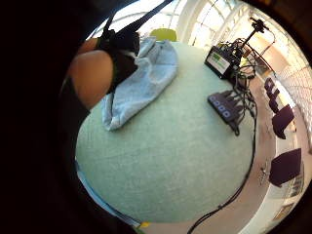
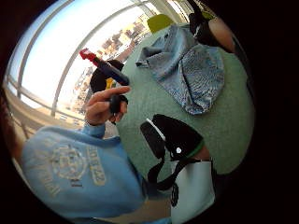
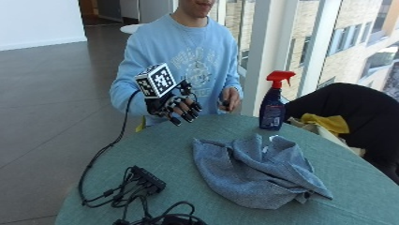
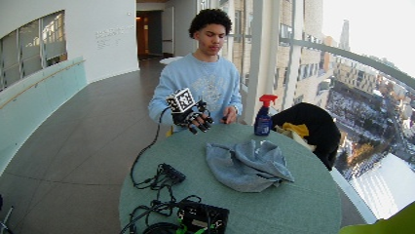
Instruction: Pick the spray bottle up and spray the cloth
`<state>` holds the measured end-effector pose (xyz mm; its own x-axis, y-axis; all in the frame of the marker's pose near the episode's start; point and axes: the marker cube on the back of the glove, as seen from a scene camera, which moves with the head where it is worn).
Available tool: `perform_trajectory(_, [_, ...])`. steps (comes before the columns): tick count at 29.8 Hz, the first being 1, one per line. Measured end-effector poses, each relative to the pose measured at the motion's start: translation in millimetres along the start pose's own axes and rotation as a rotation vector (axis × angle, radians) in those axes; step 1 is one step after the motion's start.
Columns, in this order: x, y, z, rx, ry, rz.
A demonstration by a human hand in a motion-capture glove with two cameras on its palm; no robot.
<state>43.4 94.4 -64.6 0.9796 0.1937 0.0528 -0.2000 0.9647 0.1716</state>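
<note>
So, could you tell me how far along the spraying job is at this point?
Nothing is done yet. The spray bottle stands untouched on the table, beyond the crumpled cloth. The gloved right hand hovers empty above the table's near edge. Reaching, gripping, and spraying all remain.

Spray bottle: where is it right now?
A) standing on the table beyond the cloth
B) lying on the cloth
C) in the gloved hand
A: the spray bottle stands upright on the table, apart from the cloth; the gloved right hand holds nothing.
</note>
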Motion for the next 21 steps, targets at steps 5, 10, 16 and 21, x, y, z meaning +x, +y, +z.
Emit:
perform_trajectory(5, [3, 11, -1, 0.017, -0.007, 0.001])
perform_trajectory(10, [9, 16, -2, 0.022, -0.022, 0.001])
perform_trajectory(16, [10, 17, -5, 0.012, -0.009, -0.005])
perform_trajectory(21, [9, 16, -5, 0.007, -0.005, -0.007])
